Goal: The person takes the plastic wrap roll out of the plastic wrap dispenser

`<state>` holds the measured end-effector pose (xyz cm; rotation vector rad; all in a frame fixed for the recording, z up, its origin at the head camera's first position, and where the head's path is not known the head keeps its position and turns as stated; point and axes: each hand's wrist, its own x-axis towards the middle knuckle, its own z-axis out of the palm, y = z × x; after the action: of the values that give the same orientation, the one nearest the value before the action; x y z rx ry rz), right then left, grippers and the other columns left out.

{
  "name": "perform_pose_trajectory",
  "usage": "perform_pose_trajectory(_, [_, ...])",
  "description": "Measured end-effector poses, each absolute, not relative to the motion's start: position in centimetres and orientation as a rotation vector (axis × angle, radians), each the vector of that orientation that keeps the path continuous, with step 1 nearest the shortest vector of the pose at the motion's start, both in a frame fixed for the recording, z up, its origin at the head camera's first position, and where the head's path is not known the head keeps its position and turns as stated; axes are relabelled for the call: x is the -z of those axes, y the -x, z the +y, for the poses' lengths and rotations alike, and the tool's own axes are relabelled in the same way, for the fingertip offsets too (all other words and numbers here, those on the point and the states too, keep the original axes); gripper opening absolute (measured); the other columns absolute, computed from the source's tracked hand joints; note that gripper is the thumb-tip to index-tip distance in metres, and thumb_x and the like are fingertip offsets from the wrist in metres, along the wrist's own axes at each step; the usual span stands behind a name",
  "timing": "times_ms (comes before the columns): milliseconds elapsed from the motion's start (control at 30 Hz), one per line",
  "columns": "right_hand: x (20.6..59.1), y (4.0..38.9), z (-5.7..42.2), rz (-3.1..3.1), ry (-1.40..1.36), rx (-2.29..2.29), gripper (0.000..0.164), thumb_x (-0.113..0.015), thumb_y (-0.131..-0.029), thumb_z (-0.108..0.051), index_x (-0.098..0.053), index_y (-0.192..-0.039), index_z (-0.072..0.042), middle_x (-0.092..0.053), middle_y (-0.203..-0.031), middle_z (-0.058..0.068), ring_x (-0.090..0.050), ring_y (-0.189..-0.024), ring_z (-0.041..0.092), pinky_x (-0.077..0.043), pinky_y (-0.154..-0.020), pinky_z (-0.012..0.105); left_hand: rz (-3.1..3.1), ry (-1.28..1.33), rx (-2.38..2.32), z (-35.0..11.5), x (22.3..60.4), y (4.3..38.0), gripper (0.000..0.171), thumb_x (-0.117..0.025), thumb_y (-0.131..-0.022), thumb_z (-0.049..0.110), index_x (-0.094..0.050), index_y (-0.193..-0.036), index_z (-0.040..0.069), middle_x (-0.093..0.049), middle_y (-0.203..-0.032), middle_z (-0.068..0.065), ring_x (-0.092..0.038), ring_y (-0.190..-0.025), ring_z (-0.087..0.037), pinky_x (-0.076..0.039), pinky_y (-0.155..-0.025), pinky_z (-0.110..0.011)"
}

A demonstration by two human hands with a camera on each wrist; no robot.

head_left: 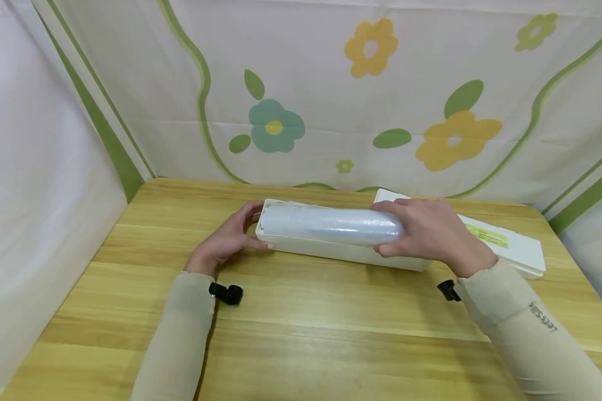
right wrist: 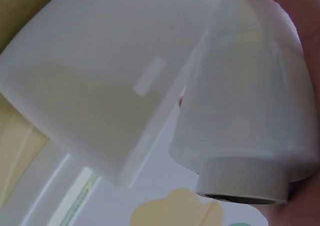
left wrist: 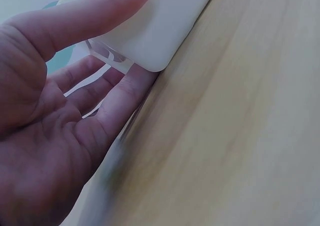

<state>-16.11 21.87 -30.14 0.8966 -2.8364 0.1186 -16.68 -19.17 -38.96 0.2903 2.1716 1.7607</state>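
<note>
A long white box (head_left: 341, 253) lies on the wooden table, its top uncovered. A roll of cling film (head_left: 331, 225) is tilted in it, left end within the box and right end raised above the rim. My right hand (head_left: 428, 234) grips the raised end; in the right wrist view the core (right wrist: 245, 181) sticks out beyond the film. At the box's left end, my left hand (head_left: 231, 236) holds the corner. Its thumb lies along the front wall and its fingers reach round the end, as the left wrist view shows.
Behind my right hand, a white lid (head_left: 524, 248) with a yellow-green label (head_left: 486, 235) lies on the table (head_left: 301, 334), partly hidden by the hand. A flowered curtain (head_left: 326, 94) hangs along the table's back edge, with more cloth at both sides.
</note>
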Motion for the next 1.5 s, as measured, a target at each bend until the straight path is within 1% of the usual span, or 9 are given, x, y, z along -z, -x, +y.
perform_pose_trajectory(167, [30.7, 16.2, 22.1, -2.783, -0.863, -0.152, 0.074, -0.09, -0.065, -0.074, -0.078, -0.125, -0.034, -0.083, -0.099, -0.006, -0.065, -0.07, 0.011, -0.037, -0.051, 0.03, 2.163, -0.3, -1.765, -19.1, 39.1, 16.8, 0.098, -0.091, -0.079, -0.006, -0.041, -0.16, 0.016, -0.046, -0.165, -0.007, -0.04, -0.155, -0.031, -0.055, -0.098, -0.022])
perform_pose_trajectory(433, [31.3, 16.3, 22.6, -2.568, -0.911, -0.271, 0.071, -0.097, -0.057, -0.064, -0.082, -0.118, -0.03, -0.083, -0.09, -0.003, -0.06, -0.06, 0.012, -0.033, -0.047, 0.028, 2.151, -0.288, -1.769, -19.1, 38.9, 16.8, 0.098, -0.091, -0.079, -0.006, -0.041, -0.16, 0.016, -0.046, -0.164, -0.008, -0.04, -0.154, -0.032, -0.057, -0.095, -0.023])
perform_pose_trajectory(800, [29.4, 15.8, 23.2, -2.532, -0.83, -0.57, 0.077, -0.105, -0.05, -0.047, -0.084, -0.121, -0.026, -0.085, -0.102, 0.003, -0.072, -0.07, 0.018, -0.047, -0.056, 0.032, 2.138, -0.294, -1.782, -19.3, 38.9, 16.6, 0.101, -0.091, -0.08, -0.005, -0.04, -0.162, 0.023, -0.048, -0.16, -0.005, -0.042, -0.151, -0.031, -0.058, -0.099, -0.028])
perform_pose_trajectory(1067, [29.0, 15.2, 23.5, -2.454, -0.871, -0.619, 0.077, -0.107, -0.047, -0.046, -0.085, -0.119, -0.025, -0.085, -0.098, 0.001, -0.069, -0.068, 0.015, -0.044, -0.057, 0.023, 2.133, -0.316, -1.778, -19.2, 39.0, 16.6, 0.101, -0.091, -0.08, -0.006, -0.041, -0.161, 0.029, -0.052, -0.156, -0.002, -0.042, -0.149, -0.029, -0.054, -0.108, -0.037])
perform_pose_trajectory(1167, [29.3, 14.8, 23.9, -2.42, -0.911, -0.599, 0.077, -0.106, -0.048, -0.051, -0.086, -0.118, -0.025, -0.085, -0.094, -0.001, -0.065, -0.065, 0.011, -0.044, -0.056, 0.022, 2.144, -0.318, -1.774, -19.2, 39.0, 16.6, 0.098, -0.091, -0.079, -0.006, -0.044, -0.159, 0.025, -0.052, -0.155, -0.003, -0.043, -0.148, -0.029, -0.05, -0.113, -0.043])
perform_pose_trajectory(1267, [29.7, 14.2, 24.5, -2.393, -0.945, -0.579, 0.077, -0.1, -0.054, -0.067, -0.085, -0.117, -0.026, -0.083, -0.088, -0.005, -0.062, -0.063, 0.007, -0.044, -0.056, 0.021, 2.158, -0.313, -1.761, -19.3, 39.1, 16.7, 0.096, -0.09, -0.079, -0.007, -0.044, -0.158, 0.021, -0.051, -0.157, -0.005, -0.043, -0.148, -0.031, -0.046, -0.116, -0.048])
perform_pose_trajectory(1367, [30.4, 13.3, 25.2, -2.356, -0.966, -0.568, 0.077, -0.082, -0.067, -0.086, -0.086, -0.116, -0.027, -0.083, -0.088, -0.006, -0.065, -0.063, 0.009, -0.045, -0.056, 0.023, 2.163, -0.3, -1.755, -19.4, 39.1, 16.9, 0.096, -0.086, -0.08, -0.011, -0.042, -0.16, 0.017, -0.047, -0.163, -0.007, -0.041, -0.153, -0.033, -0.041, -0.121, -0.053])
perform_pose_trajectory(1400, [30.6, 13.0, 25.4, -2.345, -0.967, -0.558, 0.078, -0.074, -0.071, -0.09, -0.086, -0.116, -0.028, -0.084, -0.09, -0.006, -0.068, -0.064, 0.011, -0.047, -0.056, 0.024, 2.168, -0.296, -1.749, -19.4, 39.1, 16.9, 0.097, -0.085, -0.08, -0.011, -0.041, -0.161, 0.017, -0.046, -0.164, -0.007, -0.04, -0.155, -0.034, -0.04, -0.122, -0.054])
perform_pose_trajectory(1500, [31.5, 12.0, 26.3, -2.323, -0.959, -0.529, 0.079, -0.066, -0.075, -0.094, -0.086, -0.115, -0.028, -0.085, -0.095, -0.004, -0.076, -0.07, 0.018, -0.052, -0.058, 0.029, 2.178, -0.291, -1.737, -19.4, 39.1, 16.9, 0.097, -0.085, -0.081, -0.012, -0.039, -0.162, 0.015, -0.044, -0.167, -0.007, -0.037, -0.158, -0.033, -0.04, -0.123, -0.053])
